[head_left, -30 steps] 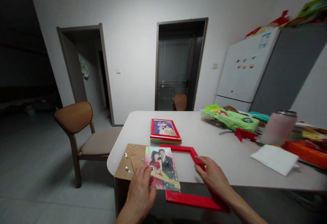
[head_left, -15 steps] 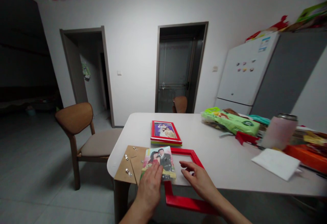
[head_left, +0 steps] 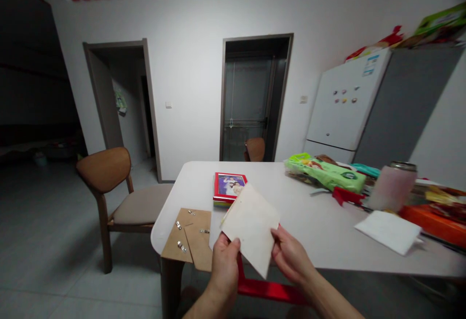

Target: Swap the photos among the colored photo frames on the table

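Observation:
Both my hands hold up a photo (head_left: pixel 251 226), its plain off-white back towards me and tilted like a diamond. My left hand (head_left: pixel 224 263) pinches its lower left edge with the thumb on top. On its right edge my right hand (head_left: pixel 291 253) is closed in a pinch. Beneath the photo lies an empty red picture frame (head_left: pixel 271 291), mostly covered and jutting past the table's near edge. To the left rests a brown backing board (head_left: pixel 198 246) with metal clips and a flap.
Behind the photo, a framed picture (head_left: pixel 229 186) lies on a stack on the white table (head_left: pixel 302 231). At the right are a green packet (head_left: pixel 331 173), a pink jar (head_left: pixel 393 188) and white paper (head_left: pixel 389 231). A wooden chair (head_left: pixel 109 178) stands left.
The photo has been lifted from beside the backing board, moved right and turned so its back shows. My right hand, free before, now grips it too.

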### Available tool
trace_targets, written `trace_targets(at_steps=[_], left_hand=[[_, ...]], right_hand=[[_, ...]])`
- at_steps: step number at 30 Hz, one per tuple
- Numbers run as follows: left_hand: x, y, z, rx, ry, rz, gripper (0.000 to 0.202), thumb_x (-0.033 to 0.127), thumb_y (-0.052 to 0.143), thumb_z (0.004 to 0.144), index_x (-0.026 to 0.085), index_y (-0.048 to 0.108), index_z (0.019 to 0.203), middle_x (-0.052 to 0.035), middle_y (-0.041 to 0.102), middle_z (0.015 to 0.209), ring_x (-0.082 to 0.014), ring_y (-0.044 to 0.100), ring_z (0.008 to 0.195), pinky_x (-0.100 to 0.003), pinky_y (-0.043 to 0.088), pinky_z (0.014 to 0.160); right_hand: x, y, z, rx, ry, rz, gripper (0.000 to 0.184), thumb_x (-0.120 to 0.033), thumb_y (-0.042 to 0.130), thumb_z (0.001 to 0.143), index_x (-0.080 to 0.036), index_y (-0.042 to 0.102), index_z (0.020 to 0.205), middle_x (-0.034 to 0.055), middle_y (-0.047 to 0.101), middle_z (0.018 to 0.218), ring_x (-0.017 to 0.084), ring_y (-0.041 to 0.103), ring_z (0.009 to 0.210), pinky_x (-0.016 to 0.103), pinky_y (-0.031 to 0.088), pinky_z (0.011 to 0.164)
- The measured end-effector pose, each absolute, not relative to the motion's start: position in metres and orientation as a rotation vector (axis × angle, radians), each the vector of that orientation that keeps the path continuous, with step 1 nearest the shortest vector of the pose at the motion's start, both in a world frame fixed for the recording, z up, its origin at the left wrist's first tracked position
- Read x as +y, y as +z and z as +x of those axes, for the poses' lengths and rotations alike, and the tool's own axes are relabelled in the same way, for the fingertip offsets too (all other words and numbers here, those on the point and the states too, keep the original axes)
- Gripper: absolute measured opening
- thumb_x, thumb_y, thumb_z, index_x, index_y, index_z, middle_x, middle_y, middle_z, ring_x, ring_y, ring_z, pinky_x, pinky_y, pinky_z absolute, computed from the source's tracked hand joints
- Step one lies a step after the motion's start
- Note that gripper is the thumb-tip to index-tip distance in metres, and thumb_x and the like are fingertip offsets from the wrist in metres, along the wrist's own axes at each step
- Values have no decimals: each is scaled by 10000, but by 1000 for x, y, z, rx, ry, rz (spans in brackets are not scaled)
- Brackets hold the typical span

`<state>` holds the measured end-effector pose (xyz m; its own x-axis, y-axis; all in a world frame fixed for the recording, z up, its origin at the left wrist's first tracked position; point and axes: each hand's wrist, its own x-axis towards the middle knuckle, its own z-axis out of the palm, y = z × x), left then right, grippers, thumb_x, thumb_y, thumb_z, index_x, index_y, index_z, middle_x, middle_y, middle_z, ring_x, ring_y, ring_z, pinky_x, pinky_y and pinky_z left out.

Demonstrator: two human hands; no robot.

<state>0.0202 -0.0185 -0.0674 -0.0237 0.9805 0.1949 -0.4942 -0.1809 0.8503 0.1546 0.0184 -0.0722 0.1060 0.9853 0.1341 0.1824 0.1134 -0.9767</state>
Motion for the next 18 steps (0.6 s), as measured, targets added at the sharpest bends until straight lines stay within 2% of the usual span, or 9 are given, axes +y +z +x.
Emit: trace_targets(at_steps=[4, 9, 11, 15, 18], left_hand=[[-16, -76, 4, 979, 1413, 1188, 554, 211, 479, 670, 65, 365, 1192, -152, 440, 1221, -204, 410, 1119, -291, 332, 928], [-24, -86, -1, 1323, 1095, 1677, 521, 166, 464, 650, 125, 420, 1167, -91, 461, 1215, -185, 392, 1129, -314, 267, 975], [-28, -87, 1, 1366, 1000, 1783, 543, 164, 467, 642, 119, 411, 1180, -94, 443, 1231, -186, 383, 1136, -318, 256, 983], [-32, -92, 3, 1370, 888, 1930, 602, 177, 482, 640, 63, 359, 1218, -138, 341, 1296, -207, 301, 1193, -332, 225, 1003], [-33, -95, 2, 1350, 795, 2034, 640, 208, 517, 639, 35, 336, 1227, -159, 274, 1322, -228, 233, 1223, -353, 202, 1014]], right_hand=[[28, -63, 194, -1314, 1000, -1461, 410, -212, 333, 682, -111, 530, 1027, 86, 666, 707, 189, 622, 629, 276, 479, 541], [35, -70, 206, -1353, 1191, -1514, 464, -163, 318, 639, -86, 520, 1049, 75, 664, 658, 165, 616, 563, 247, 465, 521], [40, -76, 201, -1365, 1198, -1511, 471, -162, 308, 642, -77, 511, 1059, 70, 661, 648, 162, 614, 567, 240, 456, 519], [48, -83, 193, -1517, 1030, -1605, 428, -182, 306, 663, -64, 552, 993, 80, 657, 651, 172, 609, 598, 241, 440, 548], [49, -79, 192, -1750, 695, -1749, 382, -203, 325, 678, -82, 585, 930, 113, 661, 762, 182, 604, 695, 244, 422, 622]])
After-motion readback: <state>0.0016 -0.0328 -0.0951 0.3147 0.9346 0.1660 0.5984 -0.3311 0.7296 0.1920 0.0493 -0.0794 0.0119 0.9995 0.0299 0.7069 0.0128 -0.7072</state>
